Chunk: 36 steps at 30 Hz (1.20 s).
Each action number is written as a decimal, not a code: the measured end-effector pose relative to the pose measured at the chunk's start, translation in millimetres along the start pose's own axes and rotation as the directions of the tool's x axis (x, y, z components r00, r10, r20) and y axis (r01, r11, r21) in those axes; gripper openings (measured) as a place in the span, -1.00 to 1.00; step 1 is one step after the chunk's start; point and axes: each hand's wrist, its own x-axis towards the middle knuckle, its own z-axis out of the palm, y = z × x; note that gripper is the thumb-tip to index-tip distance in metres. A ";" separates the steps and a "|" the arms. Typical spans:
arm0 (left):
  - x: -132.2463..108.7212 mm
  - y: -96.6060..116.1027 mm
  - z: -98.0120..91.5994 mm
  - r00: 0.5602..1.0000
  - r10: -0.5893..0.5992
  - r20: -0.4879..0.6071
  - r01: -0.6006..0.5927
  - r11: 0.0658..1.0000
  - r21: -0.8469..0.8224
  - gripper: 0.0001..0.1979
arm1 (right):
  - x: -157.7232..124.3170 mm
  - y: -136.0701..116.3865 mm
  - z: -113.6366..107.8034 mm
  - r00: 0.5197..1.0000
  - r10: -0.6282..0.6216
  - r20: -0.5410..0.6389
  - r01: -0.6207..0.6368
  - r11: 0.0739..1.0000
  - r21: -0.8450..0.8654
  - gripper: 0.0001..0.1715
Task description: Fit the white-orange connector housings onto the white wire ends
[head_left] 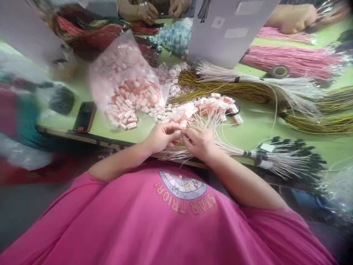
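My left hand (pixel 162 137) and my right hand (pixel 199 141) meet at the near edge of the green table (pixel 253 127), fingers pinched together over a small white connector (pixel 179 132) and thin white wires. A bundle of white wires (pixel 234 149) runs from under my right hand off to the right, bound with black tape. Loose pink-and-white connectors (pixel 209 106) lie in a heap just beyond my hands.
A clear plastic bag of connectors (pixel 127 88) stands left of centre, with a black phone (pixel 85 116) at the table's left edge. Yellow wire bundles (pixel 226 88), pink bundles (pixel 292 60), a tape roll (pixel 279 71) and a grey card (pixel 220 33) lie beyond. Other people's hands (pixel 147 13) work at the far side.
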 end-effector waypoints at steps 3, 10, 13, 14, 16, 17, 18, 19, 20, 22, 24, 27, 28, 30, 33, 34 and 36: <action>-0.7 1.2 -3.2 1.000 -0.004 -0.010 0.005 1.000 0.007 -0.65 | 3.3 1.7 -3.0 0.991 0.115 0.066 -0.121 0.989 0.087 -0.70; 3.1 -7.8 -3.9 0.997 0.079 0.023 -0.081 0.991 0.102 -0.68 | 0.8 2.1 -2.5 0.982 0.158 0.107 -0.167 0.982 0.086 -0.73; 3.8 -8.7 -4.1 0.994 0.099 0.055 -0.107 0.980 0.169 -0.67 | -0.2 2.9 -1.6 0.979 0.151 0.140 -0.166 0.981 0.102 -0.73; 4.2 -7.2 -4.8 0.992 0.114 0.061 -0.124 0.970 0.208 -0.67 | 0.5 3.4 -2.4 0.975 0.154 0.157 -0.173 0.978 0.116 -0.73; 6.0 -1.6 -8.4 0.982 0.177 0.073 -0.191 0.928 0.321 -0.67 | 3.4 5.6 -6.4 0.967 0.167 0.191 -0.196 0.970 0.142 -0.73; 7.3 2.0 -11.9 0.970 0.228 0.080 -0.241 0.888 0.392 -0.69 | 5.2 7.8 -9.6 0.963 0.178 0.204 -0.211 0.965 0.154 -0.73; 8.7 5.8 -17.0 0.953 0.292 0.085 -0.297 0.836 0.462 -0.72 | 7.1 10.9 -13.6 0.959 0.196 0.202 -0.231 0.958 0.168 -0.73; 10.0 9.2 -23.5 0.929 0.361 0.083 -0.349 0.775 0.527 -0.74 | 8.8 15.0 -18.2 0.957 0.221 0.186 -0.254 0.950 0.182 -0.73; 11.0 11.7 -31.4 0.901 0.429 0.071 -0.385 0.712 0.587 -0.74 | 10.2 19.8 -23.3 0.951 0.265 0.157 -0.292 0.937 0.193 -0.73; 10.9 12.8 -49.2 0.850 0.526 0.014 -0.378 0.592 0.712 -0.76 | 11.4 30.0 -33.5 0.918 0.397 0.024 -0.397 0.910 0.123 -0.73; 8.4 7.5 -64.6 0.852 0.524 -0.011 -0.293 0.493 0.819 -0.79 | 10.8 37.2 -41.8 0.873 0.484 -0.054 -0.485 0.874 -0.016 -0.72; 3.7 -8.2 -73.6 0.900 0.421 0.112 -0.270 0.336 0.902 -0.73 | 8.6 35.6 -47.7 0.856 0.513 -0.067 -0.517 0.850 -0.100 -0.68; 3.1 -13.5 -73.0 0.902 0.398 0.169 -0.299 0.292 0.908 -0.69 | 8.1 32.0 -48.3 0.867 0.496 -0.054 -0.499 0.865 -0.055 -0.70; 3.5 -20.8 -70.6 0.893 0.373 0.252 -0.353 0.231 0.907 -0.69 | 7.9 22.9 -48.0 0.895 0.446 0.027 -0.446 0.886 0.124 -0.80; 4.9 -20.7 -72.3 0.905 0.343 0.251 -0.341 0.235 0.910 -0.83 | 9.1 12.0 -44.1 0.916 0.316 0.248 -0.388 0.858 0.337 -0.90; 4.3 -18.1 -74.9 0.911 0.354 0.211 -0.314 0.263 0.912 -0.84 | 9.7 9.9 -42.0 0.912 0.278 0.301 -0.380 0.848 0.369 -0.88; 0.7 -11.0 -80.0 0.911 0.405 0.078 -0.247 0.383 0.890 -0.83 | 10.6 7.4 -36.7 0.908 0.240 0.343 -0.371 0.840 0.395 -0.84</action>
